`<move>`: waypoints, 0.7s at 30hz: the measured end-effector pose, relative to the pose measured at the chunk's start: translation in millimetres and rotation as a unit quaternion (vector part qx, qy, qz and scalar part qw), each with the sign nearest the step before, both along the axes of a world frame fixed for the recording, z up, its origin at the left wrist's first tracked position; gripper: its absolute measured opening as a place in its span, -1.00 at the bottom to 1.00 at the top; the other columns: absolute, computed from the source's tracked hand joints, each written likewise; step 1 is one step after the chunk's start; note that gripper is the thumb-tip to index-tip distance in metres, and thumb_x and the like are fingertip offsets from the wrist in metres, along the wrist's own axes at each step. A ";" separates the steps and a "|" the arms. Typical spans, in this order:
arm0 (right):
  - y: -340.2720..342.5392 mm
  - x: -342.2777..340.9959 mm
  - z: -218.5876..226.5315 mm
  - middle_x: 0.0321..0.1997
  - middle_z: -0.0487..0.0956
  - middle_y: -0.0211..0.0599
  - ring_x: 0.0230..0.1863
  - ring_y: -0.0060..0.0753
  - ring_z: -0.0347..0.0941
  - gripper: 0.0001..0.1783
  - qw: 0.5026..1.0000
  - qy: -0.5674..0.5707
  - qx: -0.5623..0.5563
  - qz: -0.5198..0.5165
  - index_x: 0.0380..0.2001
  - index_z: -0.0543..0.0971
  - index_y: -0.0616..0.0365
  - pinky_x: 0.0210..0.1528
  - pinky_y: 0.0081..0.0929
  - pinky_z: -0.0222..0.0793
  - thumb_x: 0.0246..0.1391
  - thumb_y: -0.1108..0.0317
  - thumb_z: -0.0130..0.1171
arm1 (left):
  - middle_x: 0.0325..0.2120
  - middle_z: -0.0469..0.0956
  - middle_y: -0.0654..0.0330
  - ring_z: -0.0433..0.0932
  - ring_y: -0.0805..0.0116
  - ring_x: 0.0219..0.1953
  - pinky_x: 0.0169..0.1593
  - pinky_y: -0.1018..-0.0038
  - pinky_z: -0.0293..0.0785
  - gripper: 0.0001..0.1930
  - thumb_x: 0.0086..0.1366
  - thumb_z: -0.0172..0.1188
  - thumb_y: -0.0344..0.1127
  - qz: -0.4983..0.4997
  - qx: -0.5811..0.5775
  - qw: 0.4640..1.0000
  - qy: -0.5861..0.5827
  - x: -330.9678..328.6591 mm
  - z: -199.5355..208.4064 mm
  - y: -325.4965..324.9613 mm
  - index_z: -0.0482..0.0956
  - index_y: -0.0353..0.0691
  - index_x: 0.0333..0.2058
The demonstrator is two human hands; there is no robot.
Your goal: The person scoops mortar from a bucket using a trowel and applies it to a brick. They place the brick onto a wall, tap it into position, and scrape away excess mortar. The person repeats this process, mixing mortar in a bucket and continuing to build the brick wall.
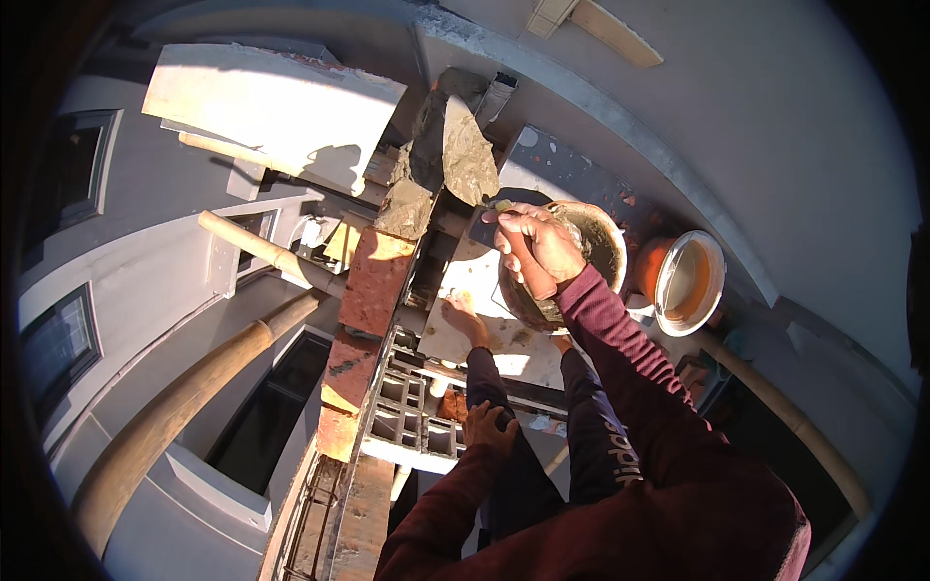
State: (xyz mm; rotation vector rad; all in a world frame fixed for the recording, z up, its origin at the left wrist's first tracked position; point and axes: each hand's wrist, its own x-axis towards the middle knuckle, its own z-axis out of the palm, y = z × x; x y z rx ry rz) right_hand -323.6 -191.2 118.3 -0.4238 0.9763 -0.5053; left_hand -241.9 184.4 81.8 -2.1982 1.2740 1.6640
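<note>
My right hand (544, 244) is closed round the wooden handle of a trowel (469, 160). Wet grey mortar coats the blade, which points away from me beside the far end of a narrow brick wall. Just under that hand stands a bucket (616, 254) with mortar in it, partly hidden by my forearm. Red bricks (378, 278) lie in a row along the wall top, and a lump of mortar (405, 207) sits beyond them. My left hand (490, 429) lies on my left knee, fingers spread, holding nothing.
An orange bucket with a pale rim (715, 279) stands to the right. Bamboo poles (184, 412) cross at left over a drop between walls. Hollow blocks (399, 397) sit below the wall. My bare feet are on a pale board (441, 334). Steel bars (315, 513) run near me.
</note>
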 end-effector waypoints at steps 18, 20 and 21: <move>100.7 -182.5 52.6 -0.32 0.51 -0.15 -0.24 -0.22 0.47 -0.66 0.818 0.301 -0.241 0.426 -0.23 0.52 0.26 -0.26 -0.25 0.41 0.06 0.20 0.09 | 0.33 0.03 -0.01 -0.06 -0.16 0.36 0.38 0.03 -0.10 -0.30 0.14 0.25 0.00 -0.055 0.053 0.997 0.033 -29.0 -9.2 28.8 0.27 0.02 0.25; 158.9 -229.4 -52.5 -0.32 0.47 -0.13 -0.03 -0.11 0.42 -0.67 0.608 0.381 -0.575 0.393 -0.30 0.52 0.16 -0.11 -0.02 0.36 0.01 0.13 0.03 | 0.35 -0.04 -0.03 -0.09 -0.18 0.37 0.38 0.03 -0.09 -0.25 0.12 0.26 0.01 -0.123 0.062 0.989 0.051 -41.3 2.3 24.5 0.21 0.05 0.28; 167.9 -212.9 -74.5 -0.30 0.46 -0.16 -0.30 -0.17 0.49 -0.76 0.644 0.461 -0.491 0.363 -0.26 0.51 0.10 -0.28 -0.21 0.40 0.08 0.22 0.00 | 0.36 -0.07 -0.04 -0.10 -0.18 0.37 0.38 0.02 -0.09 -0.22 0.11 0.27 0.02 -0.167 0.068 0.981 0.064 -47.7 7.7 23.8 0.18 0.06 0.29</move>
